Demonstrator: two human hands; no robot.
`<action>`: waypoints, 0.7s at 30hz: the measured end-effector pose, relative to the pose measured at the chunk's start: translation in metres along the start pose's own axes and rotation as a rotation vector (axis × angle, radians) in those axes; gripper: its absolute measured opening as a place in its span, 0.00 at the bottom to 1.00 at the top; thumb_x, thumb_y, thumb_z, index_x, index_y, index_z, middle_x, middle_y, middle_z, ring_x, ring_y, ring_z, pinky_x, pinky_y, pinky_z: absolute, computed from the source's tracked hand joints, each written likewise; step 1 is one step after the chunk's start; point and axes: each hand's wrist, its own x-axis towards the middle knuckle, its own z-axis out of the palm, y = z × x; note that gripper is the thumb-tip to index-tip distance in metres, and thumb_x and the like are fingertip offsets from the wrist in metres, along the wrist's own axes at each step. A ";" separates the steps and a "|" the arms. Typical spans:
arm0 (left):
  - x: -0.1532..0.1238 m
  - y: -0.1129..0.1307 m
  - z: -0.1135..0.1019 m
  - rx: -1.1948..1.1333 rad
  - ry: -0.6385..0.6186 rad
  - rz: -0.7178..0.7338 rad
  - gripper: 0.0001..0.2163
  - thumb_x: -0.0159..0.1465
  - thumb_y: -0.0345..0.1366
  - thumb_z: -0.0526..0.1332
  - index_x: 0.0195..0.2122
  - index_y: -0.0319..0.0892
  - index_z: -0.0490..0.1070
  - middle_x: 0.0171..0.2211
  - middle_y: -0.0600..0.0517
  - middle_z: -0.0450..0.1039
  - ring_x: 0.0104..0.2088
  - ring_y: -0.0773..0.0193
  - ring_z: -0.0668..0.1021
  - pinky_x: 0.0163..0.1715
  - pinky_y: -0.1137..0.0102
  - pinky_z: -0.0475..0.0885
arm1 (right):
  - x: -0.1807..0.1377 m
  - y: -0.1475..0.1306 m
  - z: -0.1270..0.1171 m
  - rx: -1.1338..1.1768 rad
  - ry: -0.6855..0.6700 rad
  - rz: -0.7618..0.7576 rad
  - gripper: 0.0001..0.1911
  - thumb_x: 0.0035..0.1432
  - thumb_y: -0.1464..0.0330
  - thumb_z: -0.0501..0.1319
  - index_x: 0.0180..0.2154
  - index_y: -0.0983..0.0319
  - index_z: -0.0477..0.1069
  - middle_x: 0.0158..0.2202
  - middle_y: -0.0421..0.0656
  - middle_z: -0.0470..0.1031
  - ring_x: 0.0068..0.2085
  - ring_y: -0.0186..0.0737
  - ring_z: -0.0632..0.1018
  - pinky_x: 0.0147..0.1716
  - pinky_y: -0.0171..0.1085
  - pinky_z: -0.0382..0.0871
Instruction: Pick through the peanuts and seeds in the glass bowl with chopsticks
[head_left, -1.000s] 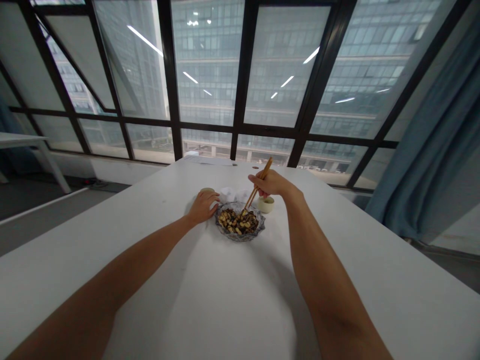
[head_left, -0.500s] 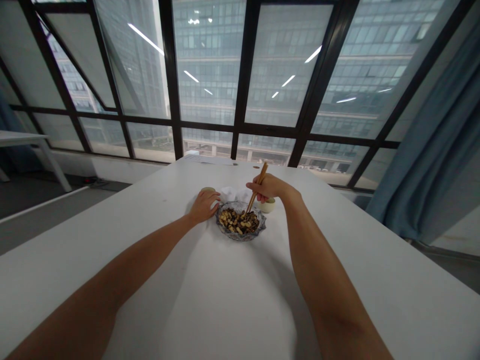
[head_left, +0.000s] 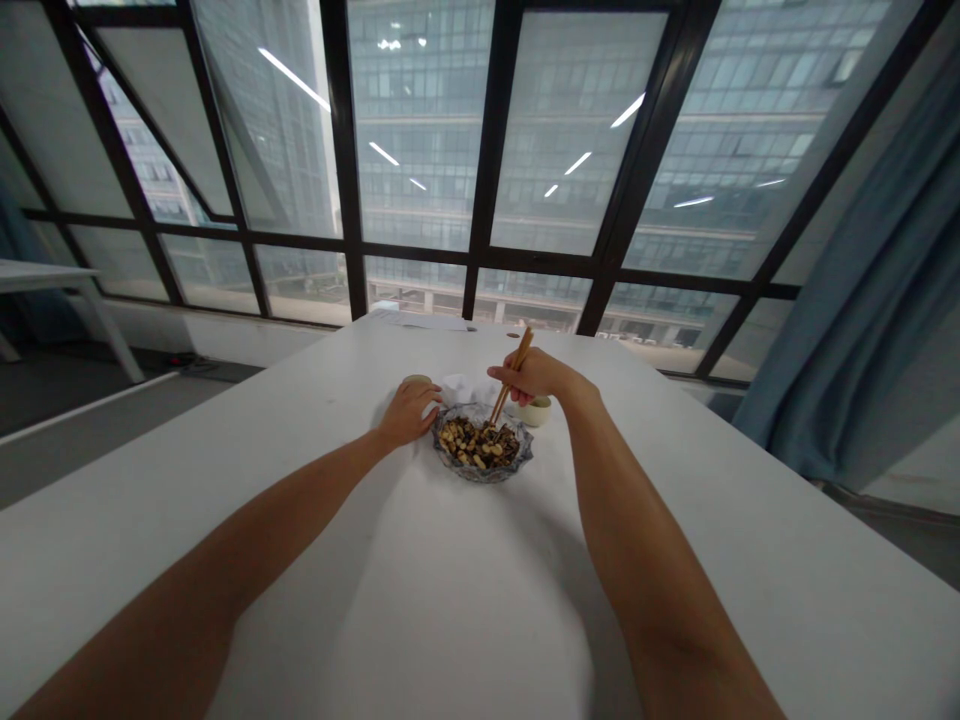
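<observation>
A glass bowl (head_left: 483, 470) of mixed light and dark nuts or beans stands on the white table (head_left: 465, 600). My right hand (head_left: 536, 377) is closed around a pair of wooden chopsticks (head_left: 510, 376), whose tips point down into the bowl's far side. My left hand (head_left: 407, 412) rests on the table against the bowl's left rim, fingers loosely curled and together, with nothing visible in them. A small cream cup (head_left: 536, 411) sits just behind my right hand. Another small cup (head_left: 415, 381) is partly hidden behind my left hand.
Crumpled white tissue (head_left: 465, 388) lies behind the bowl. A paper sheet (head_left: 420, 320) lies at the table's far edge. Tall black-framed windows (head_left: 487, 150) stand beyond it, a blue curtain (head_left: 862, 320) hangs at right, and another white table (head_left: 45, 280) stands at far left.
My right hand has sunk slightly and shifted a little left, bringing the chopstick tips deeper into the bowl. My left hand has stayed put.
</observation>
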 end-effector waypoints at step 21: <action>-0.004 -0.005 0.003 0.128 0.153 -0.242 0.22 0.60 0.42 0.67 0.54 0.45 0.69 0.59 0.41 0.71 0.59 0.44 0.72 0.59 0.49 0.64 | -0.003 0.011 -0.013 0.182 0.045 -0.044 0.20 0.70 0.64 0.59 0.25 0.63 0.67 0.17 0.42 0.76 0.16 0.33 0.76 0.16 0.29 0.70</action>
